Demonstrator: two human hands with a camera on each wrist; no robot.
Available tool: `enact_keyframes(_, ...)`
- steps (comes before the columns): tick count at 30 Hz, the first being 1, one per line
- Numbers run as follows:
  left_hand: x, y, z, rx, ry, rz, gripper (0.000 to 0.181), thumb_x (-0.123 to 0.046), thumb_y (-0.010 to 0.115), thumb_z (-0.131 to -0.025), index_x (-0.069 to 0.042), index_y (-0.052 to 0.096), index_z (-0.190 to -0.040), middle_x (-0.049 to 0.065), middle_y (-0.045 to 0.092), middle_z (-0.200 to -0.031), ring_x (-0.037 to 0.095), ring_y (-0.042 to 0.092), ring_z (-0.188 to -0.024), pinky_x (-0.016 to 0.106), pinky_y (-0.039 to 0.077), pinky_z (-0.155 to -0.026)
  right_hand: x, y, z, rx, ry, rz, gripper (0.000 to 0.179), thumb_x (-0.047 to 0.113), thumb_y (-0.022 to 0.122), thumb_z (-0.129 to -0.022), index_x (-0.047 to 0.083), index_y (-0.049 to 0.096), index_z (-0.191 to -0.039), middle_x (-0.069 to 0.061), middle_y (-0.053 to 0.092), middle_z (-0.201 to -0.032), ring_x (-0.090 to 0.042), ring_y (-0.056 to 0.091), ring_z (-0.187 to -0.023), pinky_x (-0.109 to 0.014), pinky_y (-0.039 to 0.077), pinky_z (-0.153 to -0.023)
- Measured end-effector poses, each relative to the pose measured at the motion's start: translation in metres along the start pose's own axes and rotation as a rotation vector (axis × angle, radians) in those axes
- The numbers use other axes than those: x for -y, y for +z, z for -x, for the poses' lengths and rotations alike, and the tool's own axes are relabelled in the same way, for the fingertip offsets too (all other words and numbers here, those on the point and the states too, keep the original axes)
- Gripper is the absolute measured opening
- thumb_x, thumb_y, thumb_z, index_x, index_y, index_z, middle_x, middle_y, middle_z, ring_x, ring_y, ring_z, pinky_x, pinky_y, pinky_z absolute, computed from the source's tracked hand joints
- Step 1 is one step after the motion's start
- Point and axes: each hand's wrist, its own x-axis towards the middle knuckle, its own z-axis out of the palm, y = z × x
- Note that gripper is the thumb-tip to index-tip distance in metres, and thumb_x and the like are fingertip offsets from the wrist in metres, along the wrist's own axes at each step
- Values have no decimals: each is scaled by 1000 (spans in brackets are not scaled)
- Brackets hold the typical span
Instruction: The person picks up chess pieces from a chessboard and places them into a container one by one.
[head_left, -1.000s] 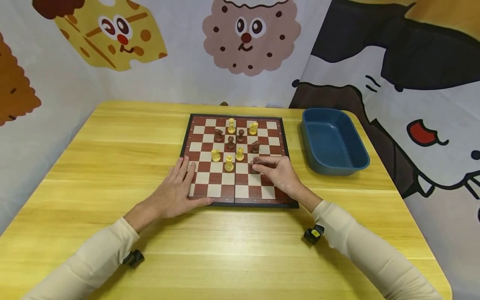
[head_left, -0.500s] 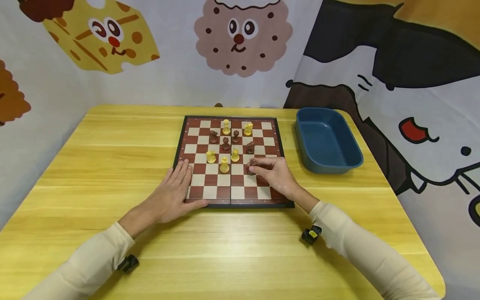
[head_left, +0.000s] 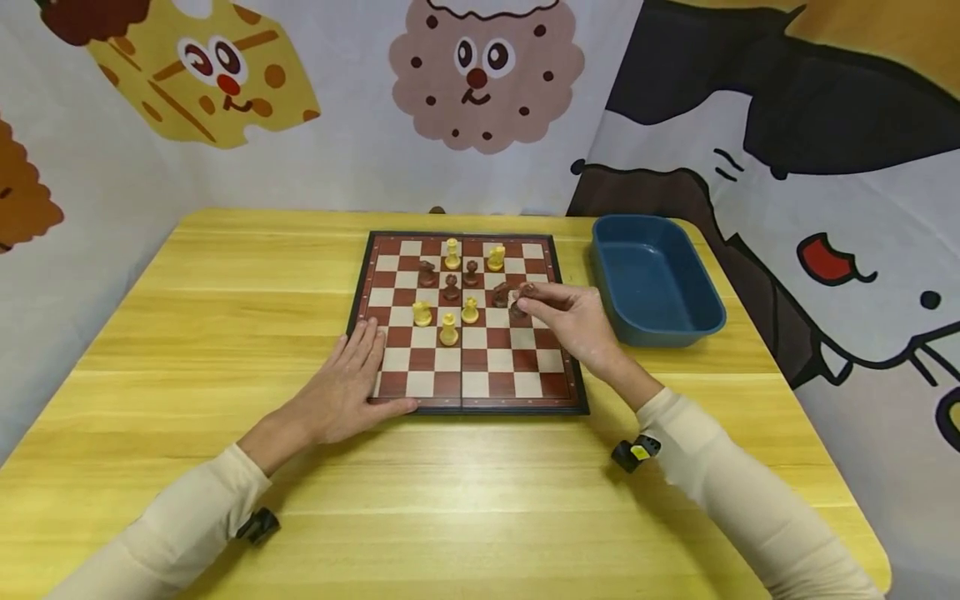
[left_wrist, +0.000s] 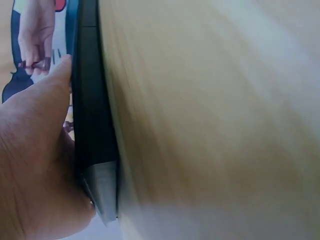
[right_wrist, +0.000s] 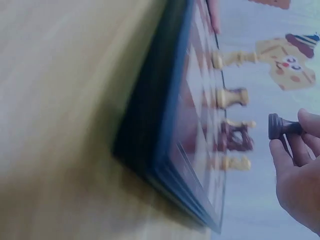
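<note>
A dark brown chess piece (right_wrist: 280,126) is pinched between the thumb and fingers of my right hand (head_left: 585,321). Its wide base shows in the right wrist view, raised off the board, while the fingers cover its top. Below it lies the red-and-cream chessboard (head_left: 476,383). My left hand (head_left: 345,379) rests with straight fingers on the board's near left corner, thumb along the front edge. On the squares stand several yellow chess pieces (head_left: 448,331) and several brown ones, including a brown knight (head_left: 501,295) just left of the held piece.
A blue plastic bin (head_left: 660,329) stands on the wooden table (head_left: 480,500) to the right of the board, close to my right hand. Behind the table hangs a white cloth (head_left: 345,175) with cartoon prints.
My right hand has lifted the brown piece from its square and carried it back and right, beside the brown knight. My left hand has stayed on the board's corner. The head view has shifted slightly.
</note>
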Motion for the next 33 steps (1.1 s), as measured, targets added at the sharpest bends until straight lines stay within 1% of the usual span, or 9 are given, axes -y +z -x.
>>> enact_keyframes(2, 0, -1, -1, -4, 6, 7, 117, -80, 42, -92, 10, 8, -158, 28, -4, -164, 37, -6, -152, 52, 1, -121, 2, -8, -1, -15, -4, 26, 30, 16, 76, -95, 3, 75, -121, -11, 75, -111, -16, 71, -102, -30, 56, -89)
enact_keyframes(7, -1, -2, 0, -9, 8, 1, 116, -80, 43, -92, 11, 10, -157, 29, -1, -164, 38, -3, -152, 51, 3, -121, 1, -25, -1, -31, -11, 49, 31, 17, 74, -96, 2, 74, -123, -10, 76, -108, -18, 71, -103, -34, 56, -89)
enact_keyframes(12, -2, -2, 0, 4, 3, -4, 117, -80, 43, -92, 11, 10, -157, 28, -3, -164, 38, -4, -152, 51, 3, -121, 0, -39, 0, -75, -34, 46, 32, 15, 75, -95, -2, 73, -122, -10, 75, -111, -16, 69, -107, -27, 55, -90)
enact_keyframes(15, -3, -3, 0, 12, -1, 2, 117, -80, 44, -92, 11, 9, -157, 28, -4, -164, 38, -5, -152, 51, 3, -121, 1, -49, 0, -103, -51, 36, 28, 13, 75, -95, -3, 74, -118, -13, 75, -109, -20, 72, -101, -27, 55, -89)
enact_keyframes(19, -3, -3, 0, 13, -10, 8, 117, -80, 43, -92, 10, 9, -158, 28, -4, -164, 38, -6, -152, 51, 3, -121, 3, -64, -2, -135, -64, 50, 27, 12, 73, -96, -5, 74, -117, -15, 76, -105, -21, 74, -94, -27, 56, -87)
enact_keyframes(22, -2, -3, 1, 12, -17, 10, 117, -80, 43, -92, 10, 8, -158, 28, -5, -164, 38, -6, -152, 51, 3, -121, 4, -76, -3, -166, -50, 92, 29, 14, 73, -96, -4, 74, -119, -12, 76, -106, -15, 73, -93, -25, 56, -87)
enact_keyframes(27, -1, -3, 1, 9, -4, -11, 117, -81, 42, -92, 10, 8, -158, 28, -4, -164, 38, -5, -152, 51, 2, -121, 0, -96, 0, -247, 14, 185, 34, 23, 74, -96, 3, 74, -124, -6, 75, -111, -12, 71, -96, -23, 54, -89)
enact_keyframes(30, -2, -3, 1, 6, 7, -19, 117, -81, 42, -92, 10, 8, -158, 28, -3, -164, 38, -4, -152, 51, 2, -121, -2, -107, 1, -277, 71, 200, 39, 26, 74, -96, 4, 72, -128, -2, 75, -113, -10, 69, -100, -26, 52, -94)
enact_keyframes(33, -3, -3, 1, 2, 9, -18, 117, -80, 42, -92, 10, 7, -158, 28, -4, -164, 38, -4, -152, 51, 2, -121, -4, -118, 1, -283, 117, 204, 45, 30, 73, -96, 2, 69, -131, 1, 75, -110, -8, 68, -102, -30, 49, -100)
